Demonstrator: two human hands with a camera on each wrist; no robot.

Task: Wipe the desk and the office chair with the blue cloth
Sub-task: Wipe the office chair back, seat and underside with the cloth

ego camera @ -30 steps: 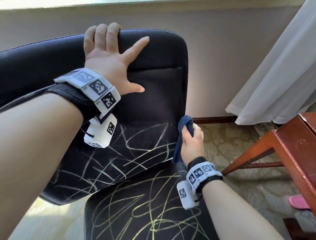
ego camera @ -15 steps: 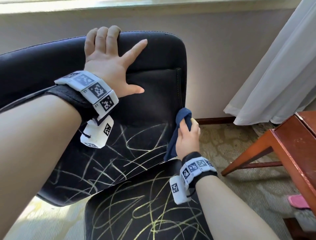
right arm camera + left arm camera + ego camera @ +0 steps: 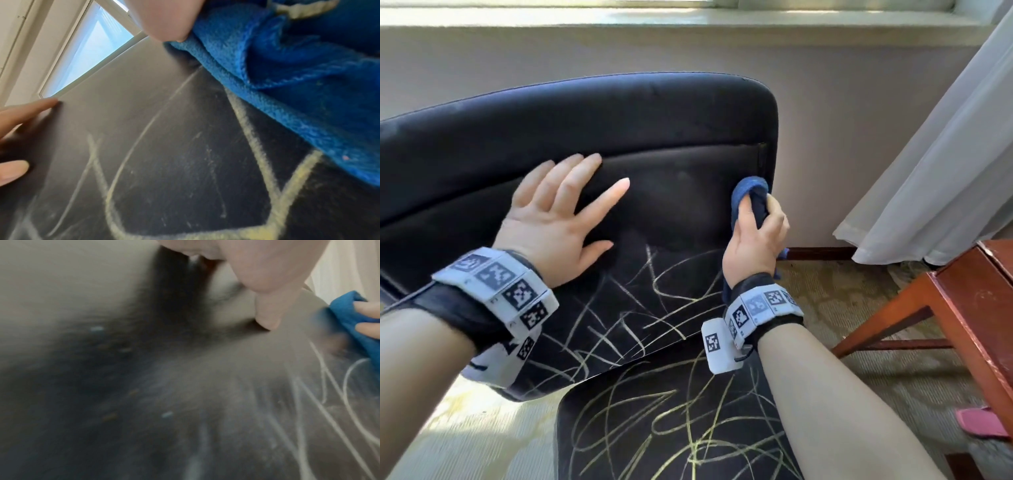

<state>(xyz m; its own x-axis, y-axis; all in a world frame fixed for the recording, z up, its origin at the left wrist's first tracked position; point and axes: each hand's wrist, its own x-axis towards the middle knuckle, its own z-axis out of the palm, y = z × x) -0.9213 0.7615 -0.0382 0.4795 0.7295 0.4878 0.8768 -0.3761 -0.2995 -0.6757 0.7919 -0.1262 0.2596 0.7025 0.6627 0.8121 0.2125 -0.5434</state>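
A black office chair fills the head view, its backrest and seat scrawled with yellow chalk lines. My right hand grips the bunched blue cloth against the backrest's right edge, above the scribbles. The cloth presses on the dark surface in the right wrist view and shows at the right edge of the left wrist view as a blue cloth. My left hand lies flat on the middle of the backrest, fingers spread and straight.
A reddish wooden desk stands at the right, one leg slanting to the carpet. A white curtain hangs at the upper right. A window sill runs along the wall behind the chair. A pink item lies on the floor.
My left hand came off the top rim of the backrest and now lies flat lower on its face. My right hand with the cloth moved up the backrest's right edge.
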